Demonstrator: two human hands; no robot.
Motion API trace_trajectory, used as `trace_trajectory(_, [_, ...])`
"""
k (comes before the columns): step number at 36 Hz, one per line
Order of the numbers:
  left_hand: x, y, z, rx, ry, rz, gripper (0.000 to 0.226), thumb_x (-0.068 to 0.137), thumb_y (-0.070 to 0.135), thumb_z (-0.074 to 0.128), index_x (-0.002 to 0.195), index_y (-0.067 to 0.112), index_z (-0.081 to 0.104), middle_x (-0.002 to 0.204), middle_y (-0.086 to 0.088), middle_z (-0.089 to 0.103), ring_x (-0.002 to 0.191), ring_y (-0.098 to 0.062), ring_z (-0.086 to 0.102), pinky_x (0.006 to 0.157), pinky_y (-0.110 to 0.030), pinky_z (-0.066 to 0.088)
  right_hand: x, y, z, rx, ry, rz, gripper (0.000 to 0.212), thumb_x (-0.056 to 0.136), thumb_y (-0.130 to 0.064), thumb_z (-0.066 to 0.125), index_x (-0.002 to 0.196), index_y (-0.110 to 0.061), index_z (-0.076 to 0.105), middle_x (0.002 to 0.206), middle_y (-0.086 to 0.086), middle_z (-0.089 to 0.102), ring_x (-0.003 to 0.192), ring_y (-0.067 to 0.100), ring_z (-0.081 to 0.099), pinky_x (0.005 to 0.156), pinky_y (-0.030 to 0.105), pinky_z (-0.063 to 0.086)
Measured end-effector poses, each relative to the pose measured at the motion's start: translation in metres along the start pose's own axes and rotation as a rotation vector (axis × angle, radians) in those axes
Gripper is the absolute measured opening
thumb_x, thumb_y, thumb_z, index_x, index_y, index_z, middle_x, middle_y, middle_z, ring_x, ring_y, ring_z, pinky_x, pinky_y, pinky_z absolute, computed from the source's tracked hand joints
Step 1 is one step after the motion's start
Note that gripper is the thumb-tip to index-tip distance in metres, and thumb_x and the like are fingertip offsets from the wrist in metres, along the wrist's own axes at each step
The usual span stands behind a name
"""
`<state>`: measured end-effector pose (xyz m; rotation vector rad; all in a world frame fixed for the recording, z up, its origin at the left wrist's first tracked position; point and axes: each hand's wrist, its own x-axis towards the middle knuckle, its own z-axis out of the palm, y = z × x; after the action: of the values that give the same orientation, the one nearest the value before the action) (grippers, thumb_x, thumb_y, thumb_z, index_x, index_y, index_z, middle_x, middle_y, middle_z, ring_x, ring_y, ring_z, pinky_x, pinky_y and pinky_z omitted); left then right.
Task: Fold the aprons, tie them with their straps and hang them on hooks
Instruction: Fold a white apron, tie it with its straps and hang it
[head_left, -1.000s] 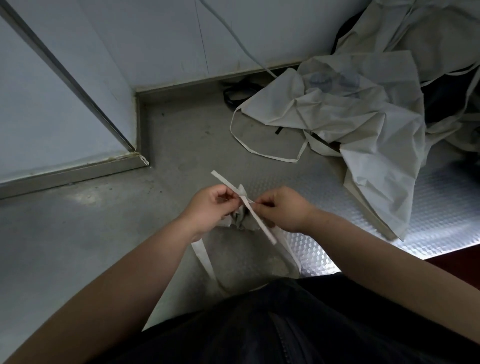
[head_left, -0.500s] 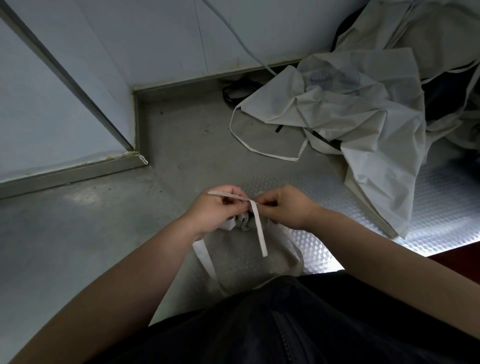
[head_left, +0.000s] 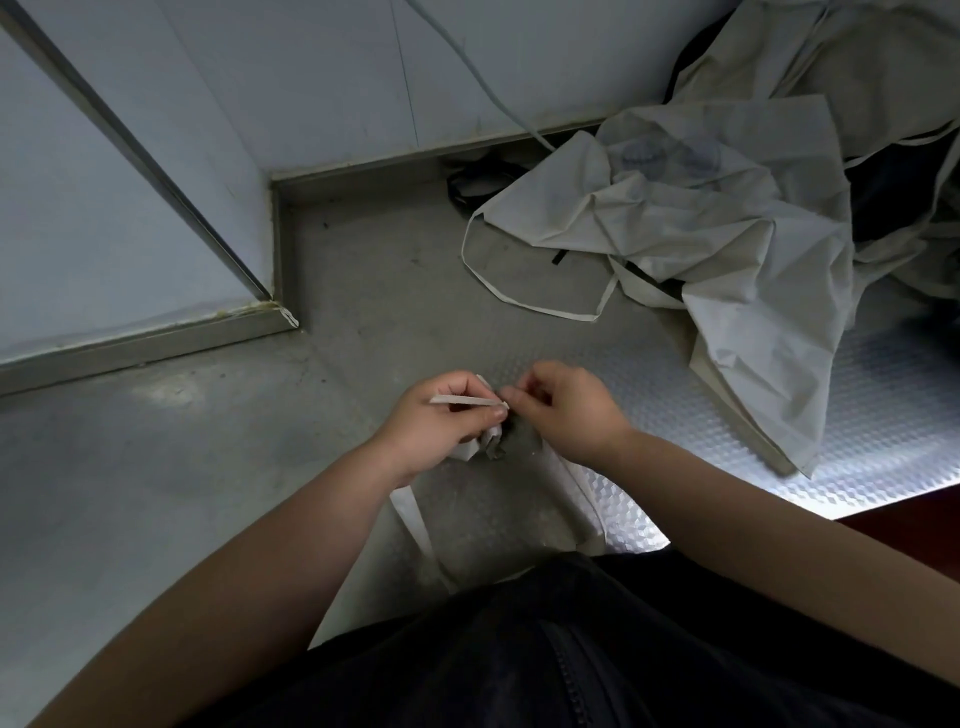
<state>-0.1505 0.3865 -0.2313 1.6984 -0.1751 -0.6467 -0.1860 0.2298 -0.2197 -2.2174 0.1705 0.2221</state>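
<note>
A folded grey apron (head_left: 519, 499) hangs between my hands over the metal floor, its lower part hidden by my dark clothing. My left hand (head_left: 441, 421) pinches a thin white strap (head_left: 467, 401) that lies across its fingers. Close beside it, my right hand (head_left: 566, 410) pinches the same strap at the gathered top of the apron. A second strap (head_left: 413, 525) dangles below my left wrist. A crumpled heap of unfolded aprons (head_left: 727, 228) lies at the upper right.
A loose strap loop (head_left: 519, 301) from the heap trails on the floor (head_left: 208, 467). White wall panels (head_left: 311, 78) with a metal skirting meet in a corner at the upper left. A black object (head_left: 472, 182) sits by the skirting. A cable (head_left: 498, 109) runs down the wall.
The strap end that stuck out diagonally between my hands has been drawn in and now lies flat across my left fingers. Both hands have moved closer together at the apron's top.
</note>
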Motion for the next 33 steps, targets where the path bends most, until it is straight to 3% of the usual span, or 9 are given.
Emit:
trace_trajectory(2, [0.001, -0.002, -0.002, -0.018, 0.016, -0.018, 0.014, 0.082, 0.000, 0.066, 0.074, 0.010, 0.062, 0.060, 0.003, 0.061, 0.056, -0.007, 0.052, 0.058, -0.023, 0.042, -0.003, -0.003, -0.003, -0.028, -0.087, -0.075, 0.021, 0.096, -0.021, 0.051, 0.104, -0.012, 0.069, 0.089, -0.003, 0.062, 0.083, 0.010, 0.055, 0.073, 0.019, 0.038])
trace_trajectory(3, [0.002, -0.002, -0.003, -0.020, 0.023, -0.020, 0.014, 0.083, 0.000, 0.066, 0.074, 0.010, 0.062, 0.062, 0.000, 0.061, 0.059, -0.010, 0.052, 0.060, -0.026, 0.042, -0.004, -0.004, -0.005, -0.061, -0.127, -0.116, 0.024, 0.096, -0.017, 0.050, 0.109, -0.009, 0.068, 0.095, 0.002, 0.064, 0.090, 0.014, 0.056, 0.075, 0.020, 0.037])
trace_trajectory(6, [0.003, -0.002, -0.005, 0.004, 0.010, -0.016, 0.012, 0.083, 0.002, 0.067, 0.074, 0.011, 0.064, 0.065, -0.005, 0.060, 0.062, -0.015, 0.051, 0.061, -0.029, 0.042, -0.002, -0.002, -0.005, -0.181, -0.205, -0.202, 0.018, 0.089, -0.011, 0.056, 0.101, -0.004, 0.069, 0.091, 0.012, 0.061, 0.087, 0.023, 0.056, 0.070, 0.023, 0.035])
trace_trajectory(10, [0.003, -0.005, -0.004, 0.011, -0.012, -0.021, 0.013, 0.085, 0.003, 0.064, 0.077, 0.013, 0.065, 0.064, 0.001, 0.060, 0.059, -0.006, 0.052, 0.060, -0.022, 0.044, 0.006, -0.005, -0.011, -0.200, -0.312, -0.085, 0.016, 0.091, -0.021, 0.058, 0.078, -0.011, 0.062, 0.066, -0.001, 0.050, 0.067, 0.015, 0.048, 0.052, 0.013, 0.032])
trace_trajectory(14, [0.004, -0.005, -0.001, -0.040, 0.029, -0.041, 0.017, 0.087, 0.003, 0.062, 0.075, 0.015, 0.062, 0.064, 0.000, 0.059, 0.058, -0.007, 0.051, 0.060, -0.020, 0.043, 0.013, -0.012, -0.014, -0.280, -0.419, -0.030, 0.010, 0.082, -0.017, 0.066, 0.087, -0.014, 0.058, 0.085, 0.003, 0.055, 0.079, 0.016, 0.050, 0.061, 0.022, 0.037])
trace_trajectory(18, [0.004, -0.005, -0.001, -0.063, 0.023, -0.059, 0.017, 0.088, 0.003, 0.061, 0.075, 0.015, 0.062, 0.068, -0.006, 0.056, 0.061, -0.013, 0.046, 0.060, -0.025, 0.040, 0.013, -0.004, -0.009, -0.357, -0.317, -0.181, 0.010, 0.082, -0.005, 0.058, 0.080, -0.014, 0.055, 0.083, 0.004, 0.051, 0.083, 0.024, 0.051, 0.062, 0.025, 0.029])
trace_trajectory(21, [0.004, -0.005, -0.003, -0.157, 0.026, -0.097, 0.018, 0.089, 0.001, 0.058, 0.075, 0.013, 0.060, 0.069, -0.007, 0.050, 0.061, -0.013, 0.042, 0.060, -0.024, 0.037, 0.013, 0.005, -0.001, -0.336, -0.115, -0.324, 0.015, 0.081, -0.001, 0.052, 0.080, -0.002, 0.067, 0.078, 0.012, 0.055, 0.081, 0.030, 0.059, 0.063, 0.022, 0.028])
trace_trajectory(27, [0.007, -0.004, -0.004, -0.184, -0.003, -0.125, 0.018, 0.091, 0.003, 0.056, 0.076, 0.013, 0.058, 0.068, -0.001, 0.053, 0.064, -0.013, 0.044, 0.061, -0.022, 0.038, 0.013, 0.014, 0.009, -0.341, 0.134, -0.491, 0.028, 0.073, -0.021, 0.047, 0.066, -0.008, 0.070, 0.058, 0.007, 0.062, 0.050, 0.024, 0.059, 0.051, 0.024, 0.037])
trace_trajectory(33, [0.009, -0.006, -0.005, -0.249, -0.001, -0.156, 0.019, 0.093, 0.003, 0.053, 0.079, 0.015, 0.059, 0.074, 0.002, 0.058, 0.070, -0.009, 0.052, 0.068, -0.021, 0.042, 0.010, 0.022, 0.015, -0.355, 0.226, -0.523, 0.033, 0.083, -0.031, 0.048, 0.087, -0.007, 0.070, 0.067, 0.012, 0.065, 0.049, 0.028, 0.062, 0.036, 0.028, 0.047])
